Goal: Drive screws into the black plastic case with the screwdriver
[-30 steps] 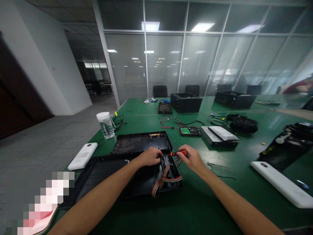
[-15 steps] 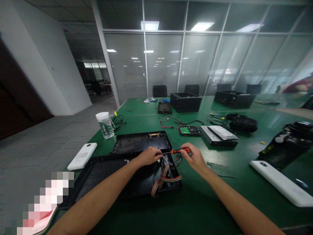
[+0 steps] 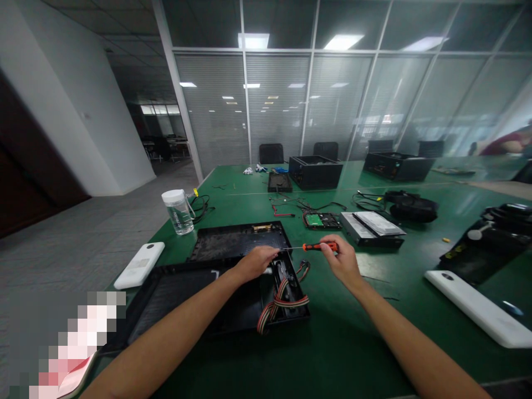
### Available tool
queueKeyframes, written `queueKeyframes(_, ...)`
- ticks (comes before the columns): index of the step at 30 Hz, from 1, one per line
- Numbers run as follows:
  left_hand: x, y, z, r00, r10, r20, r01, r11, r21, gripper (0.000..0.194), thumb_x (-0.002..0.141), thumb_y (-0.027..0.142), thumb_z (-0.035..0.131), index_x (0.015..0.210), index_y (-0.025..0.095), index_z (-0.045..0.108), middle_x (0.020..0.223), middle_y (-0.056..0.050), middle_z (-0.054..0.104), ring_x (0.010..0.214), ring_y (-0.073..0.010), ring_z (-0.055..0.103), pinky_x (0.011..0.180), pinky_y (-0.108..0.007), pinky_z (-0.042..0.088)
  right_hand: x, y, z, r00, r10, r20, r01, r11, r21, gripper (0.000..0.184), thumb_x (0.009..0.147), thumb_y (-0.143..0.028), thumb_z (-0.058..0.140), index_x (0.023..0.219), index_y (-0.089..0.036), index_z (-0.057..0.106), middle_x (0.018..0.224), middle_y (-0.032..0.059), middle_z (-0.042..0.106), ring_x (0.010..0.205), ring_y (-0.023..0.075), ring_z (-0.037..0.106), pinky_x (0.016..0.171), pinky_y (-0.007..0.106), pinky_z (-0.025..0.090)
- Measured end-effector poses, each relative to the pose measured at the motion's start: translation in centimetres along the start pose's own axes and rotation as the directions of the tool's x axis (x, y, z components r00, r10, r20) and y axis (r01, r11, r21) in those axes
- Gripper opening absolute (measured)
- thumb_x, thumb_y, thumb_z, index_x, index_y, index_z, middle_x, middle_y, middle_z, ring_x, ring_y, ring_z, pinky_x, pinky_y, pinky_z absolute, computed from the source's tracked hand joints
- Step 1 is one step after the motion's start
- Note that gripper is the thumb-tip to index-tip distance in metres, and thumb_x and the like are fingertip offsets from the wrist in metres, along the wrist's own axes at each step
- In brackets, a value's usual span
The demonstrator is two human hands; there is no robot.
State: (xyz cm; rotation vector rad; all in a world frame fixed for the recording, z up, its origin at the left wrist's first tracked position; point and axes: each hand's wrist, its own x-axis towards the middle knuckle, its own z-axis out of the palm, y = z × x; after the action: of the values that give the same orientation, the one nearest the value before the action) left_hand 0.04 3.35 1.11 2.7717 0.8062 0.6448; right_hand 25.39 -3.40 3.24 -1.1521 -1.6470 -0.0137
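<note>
My right hand (image 3: 341, 260) grips the orange-and-black handle of a screwdriver (image 3: 318, 247). Its thin shaft points left, the tip reaching the fingers of my left hand (image 3: 260, 261). Those fingers are closed together at the tip; whether they pinch the shaft or some small part is too small to tell. Below them lies an open black case (image 3: 249, 305) with a bundle of striped ribbon wires (image 3: 279, 310) over its right end. Directly behind it is a black panel (image 3: 236, 244) with a brass-coloured strip at its far edge.
On the green table stand a water bottle (image 3: 178, 211), a white device (image 3: 140, 265), a circuit board drive (image 3: 321, 220), a silver-topped drive unit (image 3: 372, 228) and black computer cases (image 3: 316, 173). At right are a dark bottle-like object (image 3: 486, 244) and another white device (image 3: 477, 307).
My right hand has moved right and slightly up with the screwdriver, drawing its tip away from the case. My left hand has lifted slightly.
</note>
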Motion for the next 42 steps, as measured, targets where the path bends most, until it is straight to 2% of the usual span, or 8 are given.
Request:
queueKeyframes(4,-0.1,-0.1,0.7,0.999,0.022,0.029,-0.022,1.0,0.01,0.026,0.088,0.014,0.045,0.111,0.016,0.058,0.098,-0.008,0.064,0.092,-0.0167,0.058,0.083,-0.026,0.043,-0.1,0.0,0.1,1.0,-0.019,0.004,0.019,1.0,0.004,0.018,0.082,-0.035,0.049,0.08,-0.019,0.057,0.077,0.0036,0.062,0.073,0.0173,0.058,0.067,0.028,0.044)
queueKeyframes(7,-0.2,-0.3,1.3,1.0,0.019,0.015,-0.019,0.999,0.038,0.024,0.089,0.017,0.045,0.107,0.015,0.061,0.094,-0.008,0.066,0.088,-0.0173,0.06,0.08,-0.026,0.044,-0.1,-0.1,0.0,1.0,-0.025,0.008,0.025,1.0,-0.003,0.018,0.083,-0.035,0.049,0.08,-0.019,0.057,0.077,0.0035,0.062,0.072,0.0169,0.058,0.067,0.027,0.044)
queueKeyframes(15,0.2,-0.7,2.3,0.993,-0.096,-0.07,0.093,0.995,-0.048,0.016,0.083,0.022,0.057,0.093,0.016,0.068,0.089,-0.005,0.07,0.081,-0.0156,0.063,0.078,-0.023,0.045,-0.2,0.0,0.3,0.999,-0.018,0.039,0.018,1.0,-0.011,0.02,0.082,-0.036,0.048,0.079,-0.019,0.058,0.077,0.0038,0.063,0.072,0.0168,0.059,0.066,0.027,0.044)
queueKeyframes(20,-0.2,-0.4,1.4,1.0,0.019,0.014,-0.018,0.998,-0.066,0.02,0.086,0.017,0.05,0.096,0.018,0.067,0.092,-0.005,0.068,0.085,-0.0147,0.061,0.079,-0.023,0.043,-0.2,0.1,0.3,0.999,-0.015,0.038,0.014,1.0,0.002,0.021,0.082,-0.037,0.047,0.078,-0.019,0.058,0.077,0.0044,0.063,0.073,0.0171,0.058,0.067,0.027,0.044)
queueKeyframes(23,-0.4,0.0,0.8,0.998,0.05,0.038,-0.047,0.997,-0.064,0.02,0.085,0.015,0.05,0.093,0.017,0.068,0.089,-0.004,0.068,0.083,-0.0141,0.06,0.078,-0.022,0.043,-0.3,0.2,0.2,0.999,0.026,0.019,-0.026,1.0,-0.004,0.023,0.082,-0.037,0.047,0.074,-0.019,0.057,0.071,0.003,0.061,0.067,0.0159,0.056,0.063,0.026,0.043)
queueKeyframes(27,-0.2,0.4,0.4,0.999,-0.036,0.028,0.038,0.996,-0.085,0.018,0.081,0.015,0.053,0.092,0.017,0.068,0.088,-0.004,0.067,0.08,-0.0142,0.06,0.076,-0.022,0.043,-0.4,0.4,0.3,0.997,0.076,0.014,-0.076,0.997,0.008,0.023,0.082,-0.037,0.047,0.07,-0.019,0.055,0.061,-0.0003,0.056,0.056,0.0133,0.052,0.056,0.024,0.04)
queueKeyframes(33,0.1,0.9,0.4,0.982,-0.181,0.056,0.187,0.973,-0.135,0.017,0.078,0.016,0.056,0.089,0.017,0.068,0.081,-0.003,0.067,0.072,-0.0138,0.06,0.069,-0.021,0.044,-0.8,0.2,1.1,0.996,0.074,0.047,-0.075,0.997,0.023,0.022,0.083,-0.037,0.047,0.076,-0.019,0.057,0.069,0.0013,0.06,0.063,0.0144,0.055,0.061,0.024,0.041)
queueKeyframes(42,-0.1,0.9,0.7,0.977,-0.21,0.041,0.214,0.959,-0.184,0.018,0.078,0.017,0.056,0.092,0.015,0.068,0.086,-0.004,0.068,0.077,-0.0148,0.06,0.072,-0.022,0.044,-0.9,-0.1,1.4,0.992,0.061,0.111,-0.057,0.997,-0.045,0.025,0.083,-0.039,0.046,0.077,-0.019,0.059,0.072,0.0028,0.062,0.064,0.0151,0.056,0.062,0.025,0.042)
